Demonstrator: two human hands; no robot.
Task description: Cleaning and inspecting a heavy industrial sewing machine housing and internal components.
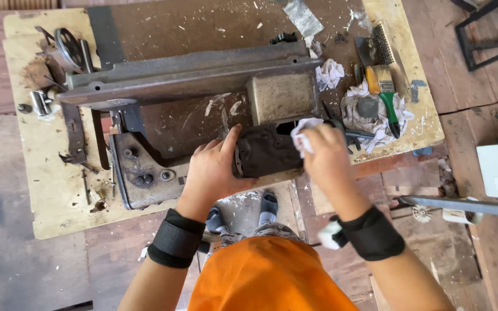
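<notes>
An old sewing machine (pixel 203 86) is lying tipped over on its side on a worn wooden table (pixel 47 190), so that its grimy end is facing the person, within easy reach. The left hand (pixel 214 170) is resting spread and mostly open on the dark end plate (pixel 266 151) at the machine's near edge, thumb pointing toward 1 o'clock, apparently pressing down to keep the heavy body from shifting rather than gripping anything. Just at 3 o'clock of it, the right hand (pixel 327 151) is closing its fingers around a crumpled white rag (pixel 302 135), which is touching the top corner of that plate, seemingly to rub the dirt there. Both wrists are wearing black bands. At 1 o'clock from the right hand, a brush with a green handle (pixel 386 92) is lying on more wadded rags (pixel 376 118), near enough to grab. Toward 11 o'clock, at the far left corner of the table, a hand wheel (pixel 70 49) and small metal parts are sitting apart from the machine, out of the way.
</notes>
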